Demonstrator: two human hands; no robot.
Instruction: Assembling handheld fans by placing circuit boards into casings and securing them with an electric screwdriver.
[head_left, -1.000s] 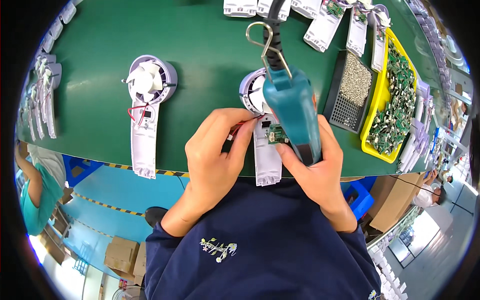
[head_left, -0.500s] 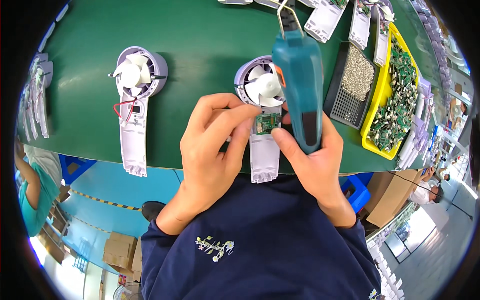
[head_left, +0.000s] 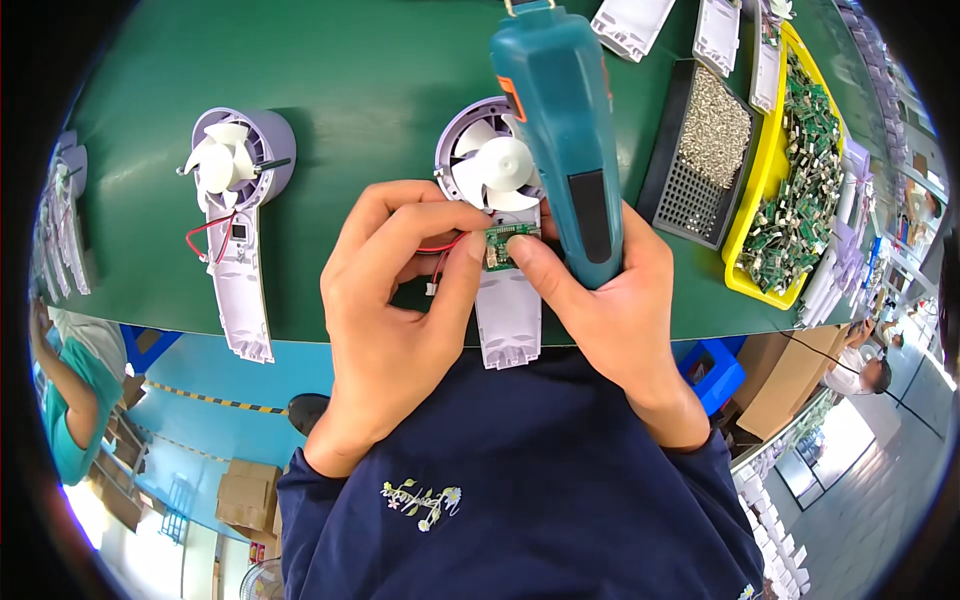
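A small green circuit board [head_left: 503, 248] lies over the pale lilac fan handle shell [head_left: 508, 320] in front of me. My left hand [head_left: 400, 265] pinches its left edge between thumb and fingers. Red and black wires [head_left: 440, 258] with a white plug [head_left: 432, 289] dangle beside those fingers. My right hand [head_left: 615, 310] presses its thumb on the board's right side; its other fingers are partly hidden. A teal electric screwdriver [head_left: 562, 130] hangs above, covering part of that hand and the fan head. White fan blades [head_left: 500, 172] sit in the round housing beyond the board.
Another half-open fan [head_left: 238, 240] lies to the left on the green table [head_left: 360, 90]. At right are a black tray [head_left: 690, 215] of small metal screws and a yellow bin [head_left: 735, 265] full of circuit boards. More fan shells [head_left: 630, 25] line the far side.
The view has shifted, so the fans and bins sit slightly left. My left thumb has moved to the board's left edge, and the wires with the white plug now show beside my left fingers.
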